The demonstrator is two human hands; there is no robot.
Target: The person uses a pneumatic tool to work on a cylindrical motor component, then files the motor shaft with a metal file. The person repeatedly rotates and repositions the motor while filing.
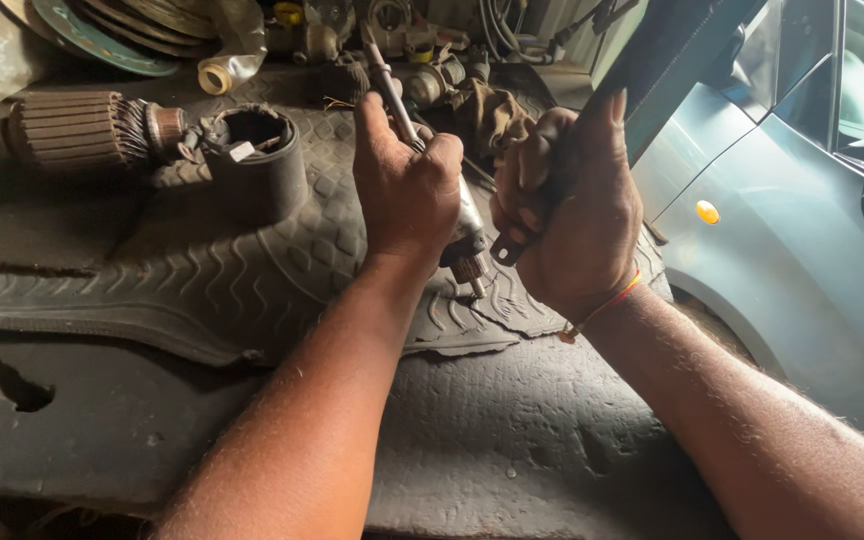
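My left hand (407, 185) is closed around a slim metal shaft part (468, 235) whose toothed lower end rests on a black rubber mat (252, 270). A thin metal rod (389, 85) sticks up from the top of the fist. My right hand (572, 215) grips a dark flat tool (507, 248) right beside the part, its end touching near the toothed tip. A red and yellow thread circles the right wrist.
A motor armature (82, 130) and a black cylindrical housing (257, 160) lie on the mat at upper left. Assorted greasy parts and hoses (422, 50) crowd the back. A grey-blue car body panel (782, 240) with an orange side lamp stands to the right.
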